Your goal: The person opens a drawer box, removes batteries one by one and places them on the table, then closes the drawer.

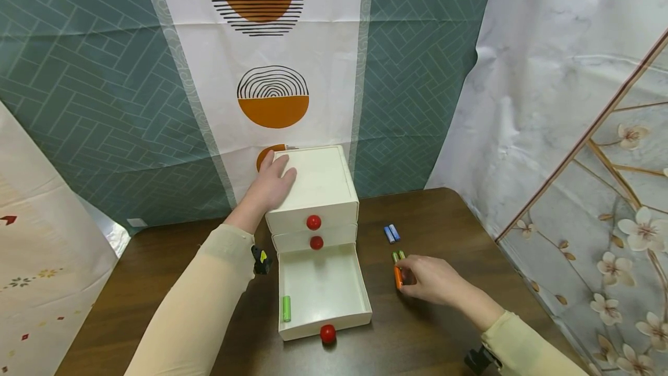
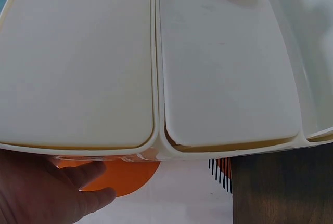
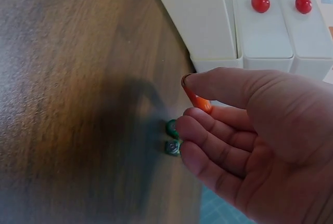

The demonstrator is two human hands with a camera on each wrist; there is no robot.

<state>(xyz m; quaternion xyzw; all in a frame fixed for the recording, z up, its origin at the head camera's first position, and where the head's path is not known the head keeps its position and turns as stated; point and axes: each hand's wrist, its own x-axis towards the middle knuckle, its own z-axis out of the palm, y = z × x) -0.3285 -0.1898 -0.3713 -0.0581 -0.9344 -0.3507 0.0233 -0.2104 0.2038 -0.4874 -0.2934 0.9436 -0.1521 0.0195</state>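
My left hand (image 1: 273, 184) rests on the top left edge of a white drawer cabinet (image 1: 319, 176), fingers extended. In the left wrist view, fingers of that hand (image 2: 57, 190) lie along the cabinet's side. The bottom drawer (image 1: 329, 283) is pulled out, with a green battery (image 1: 286, 308) standing out against its left wall. To the right of the drawer, my right hand (image 1: 433, 280) pinches an orange battery (image 1: 398, 277) between thumb and fingers. Just beyond it on the table are two green batteries (image 1: 395, 256), partly hidden by the hand; the right wrist view shows their ends (image 3: 172, 147).
Two blue batteries (image 1: 388, 234) lie side by side farther back on the brown table (image 1: 423, 219). Red ball knobs (image 1: 327, 333) stick out from the drawer fronts. A patterned curtain (image 1: 417, 74) hangs behind the cabinet, and floral cloth (image 1: 600, 237) flanks the right table edge.
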